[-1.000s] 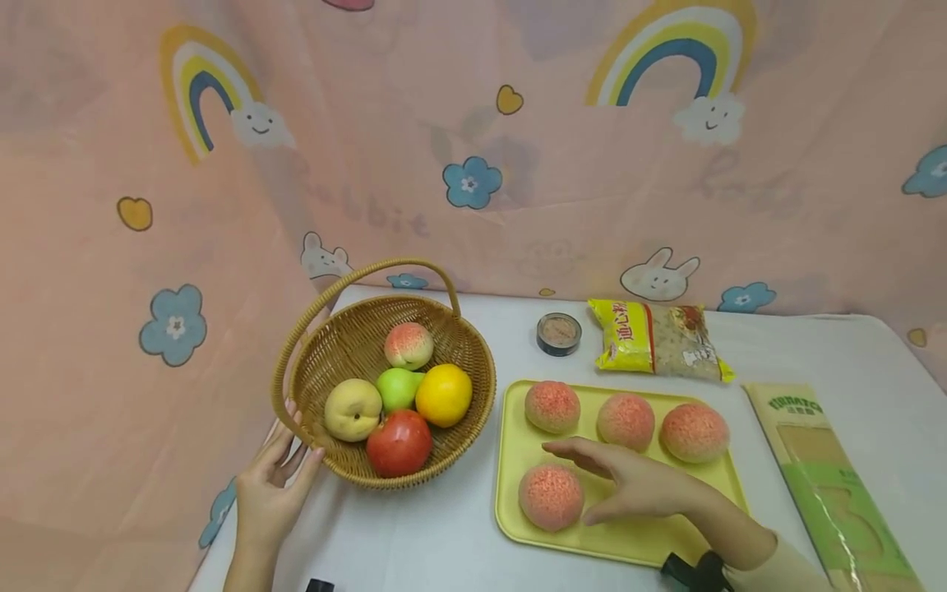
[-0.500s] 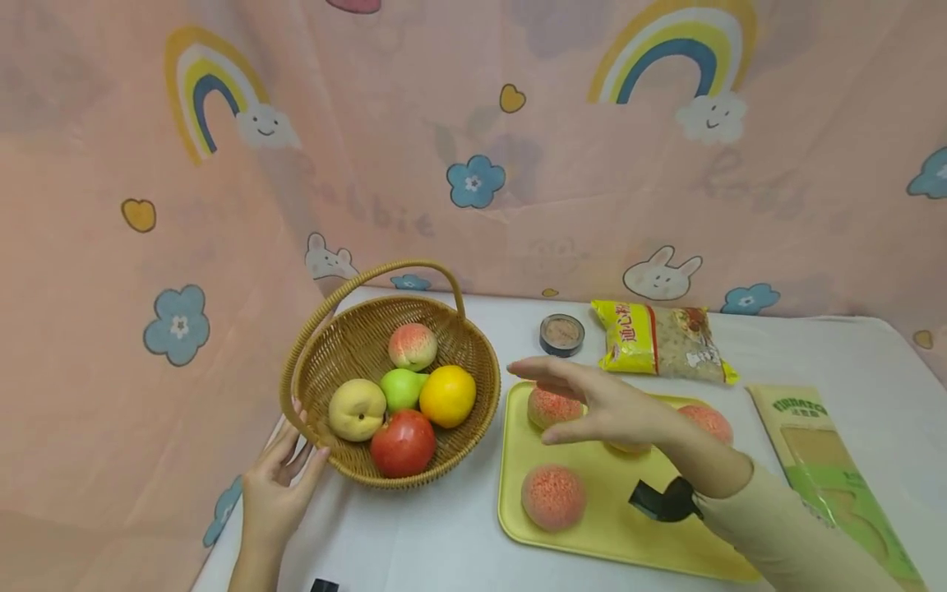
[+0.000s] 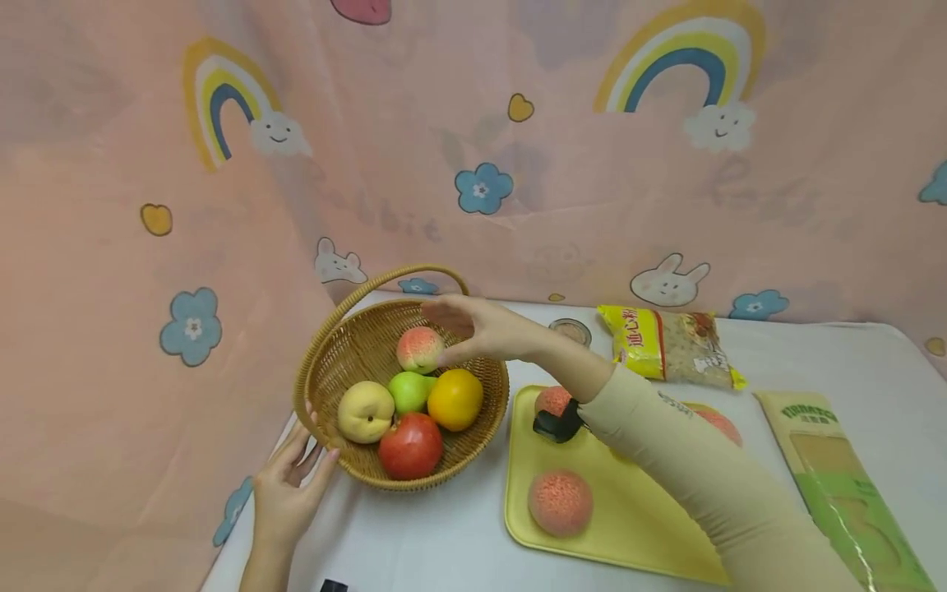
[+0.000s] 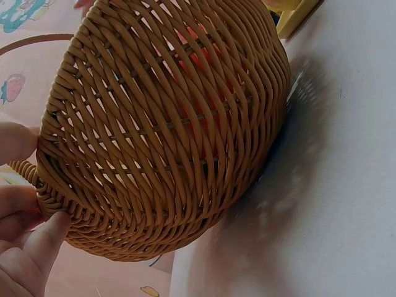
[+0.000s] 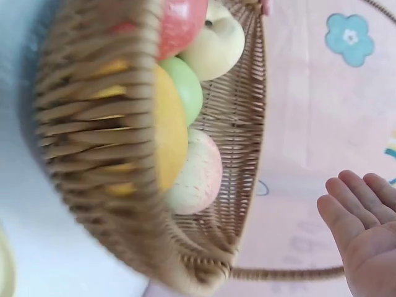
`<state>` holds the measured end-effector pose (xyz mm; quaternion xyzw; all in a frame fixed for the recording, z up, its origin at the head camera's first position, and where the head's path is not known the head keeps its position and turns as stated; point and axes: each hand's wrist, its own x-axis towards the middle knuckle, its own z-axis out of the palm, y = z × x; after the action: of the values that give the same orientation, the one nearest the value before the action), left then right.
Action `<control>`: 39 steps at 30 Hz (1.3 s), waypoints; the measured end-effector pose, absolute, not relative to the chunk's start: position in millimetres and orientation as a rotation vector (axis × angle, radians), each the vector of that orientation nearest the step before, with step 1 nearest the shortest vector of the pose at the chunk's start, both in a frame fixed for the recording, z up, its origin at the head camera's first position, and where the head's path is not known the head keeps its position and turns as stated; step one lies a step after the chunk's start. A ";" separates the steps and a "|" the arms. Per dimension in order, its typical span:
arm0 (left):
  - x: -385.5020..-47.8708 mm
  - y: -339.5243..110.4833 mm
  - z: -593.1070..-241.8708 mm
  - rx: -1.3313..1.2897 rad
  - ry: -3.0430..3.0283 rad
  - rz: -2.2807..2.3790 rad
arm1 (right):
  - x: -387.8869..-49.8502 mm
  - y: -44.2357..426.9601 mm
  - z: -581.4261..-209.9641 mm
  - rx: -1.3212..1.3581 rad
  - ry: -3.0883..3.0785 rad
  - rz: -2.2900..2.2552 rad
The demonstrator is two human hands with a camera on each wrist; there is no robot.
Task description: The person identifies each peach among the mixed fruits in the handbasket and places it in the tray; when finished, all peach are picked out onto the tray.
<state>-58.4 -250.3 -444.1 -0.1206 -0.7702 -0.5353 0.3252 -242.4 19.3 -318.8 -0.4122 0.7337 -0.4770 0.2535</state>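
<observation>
The basket is on the counter just beside the yellow tray, left hand pinching its rim, right hand empty with fingers uncurled over it near the peach. Wicker looks light and stiff, so I'd steady the rim; peach is probably light too, cup its sides

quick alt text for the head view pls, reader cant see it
A person's left hand holds a wicker basket of five fruits, and their open right hand hovers over it. Right of the basket, a yellow tray bears round pink items, partly hidden by the right sleeve, with a plastic packet behind.
</observation>
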 end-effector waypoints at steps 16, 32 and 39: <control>-54.1 -248.8 -446.2 -0.294 -2.023 -1.406 | -277.3 -46.5 -348.1 -0.923 2.053 -1.241; -58.4 -244.5 -443.2 -0.277 -2.065 -1.355 | -300.2 -41.1 -381.4 -0.853 2.139 -1.029; -57.8 -249.4 -439.6 -0.262 -2.089 -1.375 | -300.8 -48.1 -380.4 -0.891 2.186 -0.985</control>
<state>-57.8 -249.4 -439.6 -0.0990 -0.7902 -0.5201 0.3085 -300.8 -48.1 -380.4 -0.3334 0.8186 -0.3687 0.2877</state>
